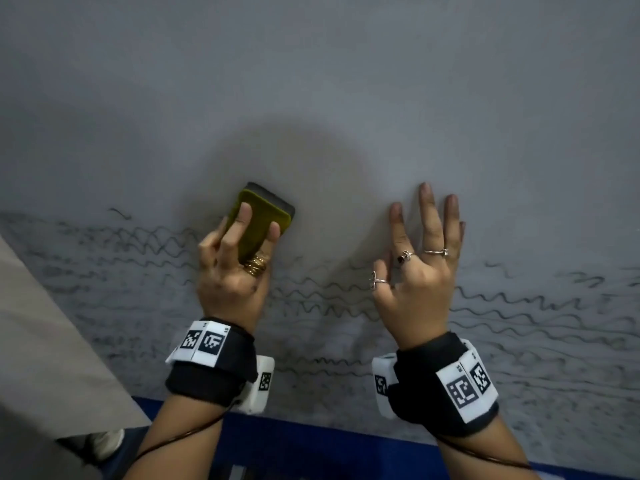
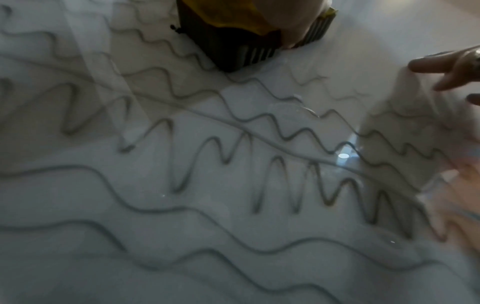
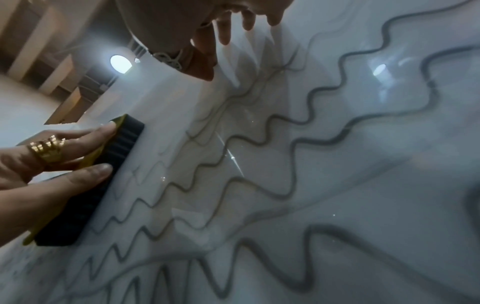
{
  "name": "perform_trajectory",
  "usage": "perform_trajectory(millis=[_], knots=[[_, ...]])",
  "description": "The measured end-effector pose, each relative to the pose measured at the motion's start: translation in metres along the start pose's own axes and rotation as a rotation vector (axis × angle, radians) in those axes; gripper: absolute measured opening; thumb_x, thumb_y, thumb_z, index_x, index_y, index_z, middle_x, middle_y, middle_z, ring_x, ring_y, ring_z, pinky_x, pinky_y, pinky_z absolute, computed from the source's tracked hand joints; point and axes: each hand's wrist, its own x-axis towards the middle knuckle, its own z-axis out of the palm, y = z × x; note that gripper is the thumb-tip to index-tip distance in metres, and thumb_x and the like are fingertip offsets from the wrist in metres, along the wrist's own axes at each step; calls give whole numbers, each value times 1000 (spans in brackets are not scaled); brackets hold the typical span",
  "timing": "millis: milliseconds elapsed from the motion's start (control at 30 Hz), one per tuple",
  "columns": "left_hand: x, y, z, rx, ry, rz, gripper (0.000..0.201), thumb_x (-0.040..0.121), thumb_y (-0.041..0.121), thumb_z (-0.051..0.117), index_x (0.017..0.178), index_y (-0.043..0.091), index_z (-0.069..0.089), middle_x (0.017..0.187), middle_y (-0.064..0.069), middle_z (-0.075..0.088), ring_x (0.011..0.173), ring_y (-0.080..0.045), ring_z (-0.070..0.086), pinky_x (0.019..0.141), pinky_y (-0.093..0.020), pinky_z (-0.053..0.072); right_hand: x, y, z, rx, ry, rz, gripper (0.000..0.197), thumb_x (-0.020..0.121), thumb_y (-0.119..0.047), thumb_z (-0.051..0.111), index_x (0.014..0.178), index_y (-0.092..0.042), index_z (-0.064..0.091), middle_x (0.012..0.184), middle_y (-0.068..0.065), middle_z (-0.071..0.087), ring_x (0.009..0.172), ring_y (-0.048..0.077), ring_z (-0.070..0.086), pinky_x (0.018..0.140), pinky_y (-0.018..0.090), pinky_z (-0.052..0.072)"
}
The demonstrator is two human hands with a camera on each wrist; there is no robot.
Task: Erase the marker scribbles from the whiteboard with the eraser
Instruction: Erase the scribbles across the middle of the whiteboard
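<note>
Rows of wavy black marker scribbles (image 1: 346, 306) nearest the viewer remain unerased. Above them the left hand (image 1: 232, 268) grips the yellow-backed, dark-felt block eraser (image 1: 263, 216) against the glossy white whiteboard (image 1: 346, 81); the right hand (image 1: 419, 271) lies spread flat. The far board looks clean

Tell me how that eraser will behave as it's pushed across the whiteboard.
The eraser is probably light: the left hand holds it with a few fingers. Its ribbed dark pad lies flat on the glossy whiteboard, so it should slide easily. The blocky shape looks unlikely to roll or tip.
</note>
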Motion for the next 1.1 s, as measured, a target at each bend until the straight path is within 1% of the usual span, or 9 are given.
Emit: perform_trajectory(millis=[133,233,367,600,733,800,867,967,1100], knots=[[-1,17,4,-61,6,-142,52,85,5,65,127,31,51,139,-6,36,105,-34,42,88,-30,42,6,-19,2,114,34,-44,51,74,-8,52,123,1,59,138,28,42,134,44,26,104,62,30],[2,9,-3,-69,-31,-94,49,87,12,67,129,30,50,139,-6,36,103,-33,44,85,-31,43,11,-40,15,162,-102,-185,52,75,-11,54,126,-5,59,141,22,42,136,40,25,108,58,28],[-1,13,-12,-59,-6,-73,47,87,13,66,130,19,49,135,-7,40,104,-32,47,93,-31,41,8,-49,28,79,-149,-188,53,71,-13,58,124,-8,62,144,12,39,137,35,24,115,50,18],[-13,7,-7,42,-20,-31,49,87,16,63,132,25,46,131,-3,43,102,-31,48,77,-35,50,4,-48,32,67,-87,-215,52,75,-16,52,126,-11,60,143,11,40,136,36,27,115,49,18],[-22,-34,-10,-86,32,-411,52,88,19,58,134,35,40,127,-1,42,109,-31,50,87,-55,49,5,-48,35,56,-107,-200,56,71,-14,50,127,-11,59,145,11,37,138,36,24,116,48,17],[-29,-50,-9,-131,68,-502,51,89,17,60,131,36,39,130,-3,39,112,-37,50,90,-56,47,6,-45,34,50,-123,-218,57,72,-13,51,128,-12,59,145,11,36,138,36,23,114,49,20],[-31,-52,-9,-177,77,-476,55,87,12,63,133,33,40,132,-6,37,112,-41,49,92,-54,47,7,-47,35,48,-104,-210,55,71,-11,53,126,-10,60,144,14,39,137,37,24,113,51,21],[-26,-41,-13,-121,46,-338,50,88,14,63,135,17,44,134,-9,40,109,-33,46,94,-45,46,8,-66,40,134,-30,-176,52,72,-7,55,123,-6,61,139,21,43,134,41,27,110,57,25],[-23,-48,-21,-76,30,-189,54,85,10,66,133,20,44,132,-7,41,103,-31,46,92,-31,40,6,-106,57,195,-94,-247,57,71,-8,52,128,-6,58,142,19,40,136,39,24,111,56,24]])
